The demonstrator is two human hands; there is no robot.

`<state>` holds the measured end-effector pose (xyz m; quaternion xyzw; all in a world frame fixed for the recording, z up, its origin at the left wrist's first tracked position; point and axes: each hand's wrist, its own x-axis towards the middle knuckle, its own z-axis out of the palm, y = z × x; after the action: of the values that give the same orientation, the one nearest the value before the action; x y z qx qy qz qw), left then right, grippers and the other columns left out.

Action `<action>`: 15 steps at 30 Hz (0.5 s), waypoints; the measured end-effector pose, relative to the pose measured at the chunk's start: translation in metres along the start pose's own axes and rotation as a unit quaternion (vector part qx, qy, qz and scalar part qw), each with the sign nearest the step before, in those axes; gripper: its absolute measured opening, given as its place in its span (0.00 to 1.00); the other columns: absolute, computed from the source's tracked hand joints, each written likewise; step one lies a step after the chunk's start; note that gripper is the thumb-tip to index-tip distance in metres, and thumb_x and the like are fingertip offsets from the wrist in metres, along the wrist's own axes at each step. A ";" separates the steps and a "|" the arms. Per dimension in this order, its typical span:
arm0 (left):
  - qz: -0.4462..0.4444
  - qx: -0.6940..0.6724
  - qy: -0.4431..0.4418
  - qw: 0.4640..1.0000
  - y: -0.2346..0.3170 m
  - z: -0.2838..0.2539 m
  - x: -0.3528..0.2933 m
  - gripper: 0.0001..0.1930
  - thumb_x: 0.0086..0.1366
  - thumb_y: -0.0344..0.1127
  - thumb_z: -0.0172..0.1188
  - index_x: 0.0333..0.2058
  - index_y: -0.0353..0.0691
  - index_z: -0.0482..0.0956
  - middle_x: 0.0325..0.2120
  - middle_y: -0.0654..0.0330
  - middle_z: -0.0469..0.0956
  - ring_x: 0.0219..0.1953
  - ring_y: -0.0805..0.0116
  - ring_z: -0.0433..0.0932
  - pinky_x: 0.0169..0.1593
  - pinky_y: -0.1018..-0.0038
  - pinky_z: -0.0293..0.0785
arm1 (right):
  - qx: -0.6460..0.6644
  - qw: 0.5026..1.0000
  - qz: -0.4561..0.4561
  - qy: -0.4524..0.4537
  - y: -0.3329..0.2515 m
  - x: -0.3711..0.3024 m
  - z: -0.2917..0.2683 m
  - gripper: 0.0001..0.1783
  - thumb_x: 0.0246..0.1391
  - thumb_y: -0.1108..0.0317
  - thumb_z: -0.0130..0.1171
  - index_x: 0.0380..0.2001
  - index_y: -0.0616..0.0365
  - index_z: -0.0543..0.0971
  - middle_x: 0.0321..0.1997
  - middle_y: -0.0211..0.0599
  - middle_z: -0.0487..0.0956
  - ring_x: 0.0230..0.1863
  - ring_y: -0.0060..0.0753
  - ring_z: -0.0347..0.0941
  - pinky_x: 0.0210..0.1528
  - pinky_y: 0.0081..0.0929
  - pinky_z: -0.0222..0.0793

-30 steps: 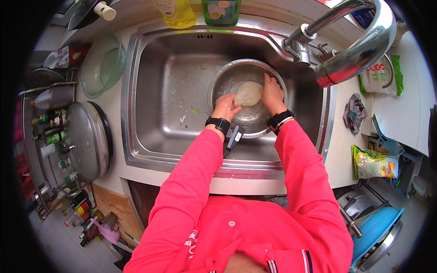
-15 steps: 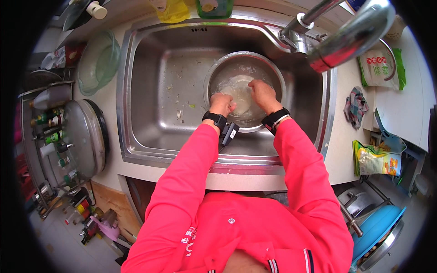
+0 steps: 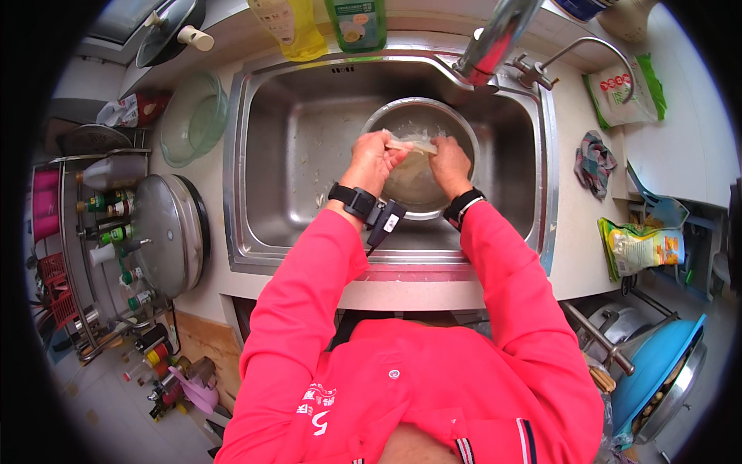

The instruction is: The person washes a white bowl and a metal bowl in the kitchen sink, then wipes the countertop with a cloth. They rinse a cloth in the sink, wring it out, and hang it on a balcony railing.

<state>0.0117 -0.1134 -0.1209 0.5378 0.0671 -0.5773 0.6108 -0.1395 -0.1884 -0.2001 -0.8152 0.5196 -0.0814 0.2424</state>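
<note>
Over a round metal bowl (image 3: 420, 101) in the sink, both my hands hold a pale, whitish strip (image 3: 413, 145) stretched between them; its exact kind does not show. My left hand (image 3: 371, 161) has its fingers closed on the strip's left end. Its right end is pinched in my right hand (image 3: 450, 161), whose fingertips are partly hidden. Below the strip, cloudy water (image 3: 410, 184) lies in the bowl.
The metal sink (image 3: 301, 209) has small scraps on its bottom. A faucet (image 3: 495, 42) overhangs its back right. A green translucent basin (image 3: 193, 127) and large lid (image 3: 164, 236) stand left; a crumpled cloth (image 3: 593, 164) lies right. Yellow (image 3: 292, 27) and green (image 3: 357, 25) bottles stand behind.
Both hands have risen from the water in the bowl, and the pale strip now shows between them. The view has shifted, so the faucet appears farther left and higher.
</note>
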 end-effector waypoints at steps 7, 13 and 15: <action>0.115 -0.062 -0.018 0.991 0.055 0.026 -0.038 0.03 0.62 0.27 0.48 0.30 0.36 0.70 0.24 0.51 0.77 0.25 0.61 0.81 0.24 0.77 0.81 | 0.046 0.991 -0.105 0.064 0.000 0.009 -0.073 0.08 0.47 0.69 0.55 0.32 0.47 0.80 0.33 0.36 0.76 0.39 0.43 0.75 0.40 0.39 0.70; 0.253 -0.076 0.100 0.959 0.061 0.014 -0.033 0.10 0.60 0.27 0.50 0.42 0.38 0.68 0.21 0.61 0.74 0.13 0.74 0.71 0.13 0.84 0.63 | 0.031 0.978 -0.198 0.051 0.006 0.001 -0.124 0.07 0.46 0.69 0.57 0.31 0.48 0.78 0.31 0.35 0.75 0.36 0.42 0.75 0.36 0.38 0.71; 0.225 -0.035 0.153 0.962 0.047 -0.005 -0.019 0.09 0.61 0.29 0.50 0.41 0.37 0.68 0.20 0.60 0.74 0.12 0.75 0.69 0.12 0.82 0.62 | -0.064 0.970 -0.230 0.044 0.018 -0.005 -0.118 0.07 0.44 0.70 0.57 0.31 0.49 0.77 0.30 0.36 0.75 0.35 0.42 0.75 0.35 0.38 0.71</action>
<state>0.0453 -0.1092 -0.0822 0.5994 0.0569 -0.3331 0.7256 -0.2018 -0.2269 -0.1061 -0.9223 0.3324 -0.1376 0.1409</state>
